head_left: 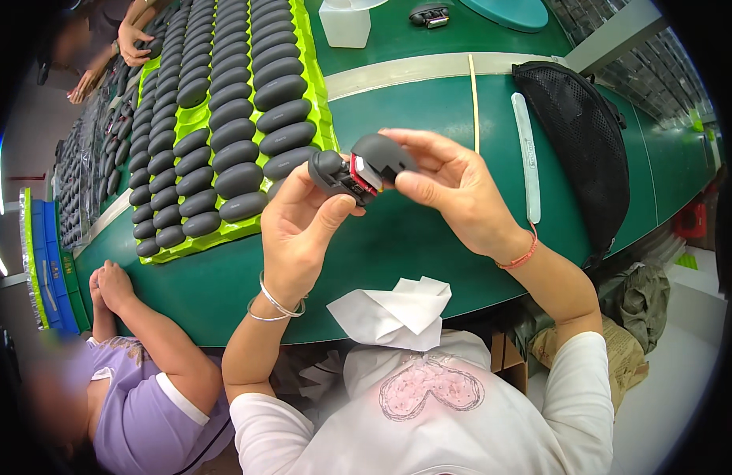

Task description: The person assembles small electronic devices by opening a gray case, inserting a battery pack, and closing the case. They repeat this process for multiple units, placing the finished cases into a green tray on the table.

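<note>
Above the near part of the table I hold a dark grey oval case [330,170] that stands open, with black, red and silver parts showing inside. My left hand [294,237] pinches its left part between thumb and fingers. On the right side, the thumb and fingers of my right hand [453,186] grip the rounded dark grey shell [378,150]. The two parts meet at the red and silver pieces; whether they are joined I cannot tell. Just left of my left hand lies a lime-green tray [318,87] filled with rows of similar dark oval cases [283,117].
A crumpled white tissue [397,313] lies at the green table's [413,245] near edge. To the right are a pale flat strip [528,158], a thin stick [474,103] and a black mesh bag [579,150]. A white container [346,24] stands at the back. Co-workers' hands [112,285] are at left.
</note>
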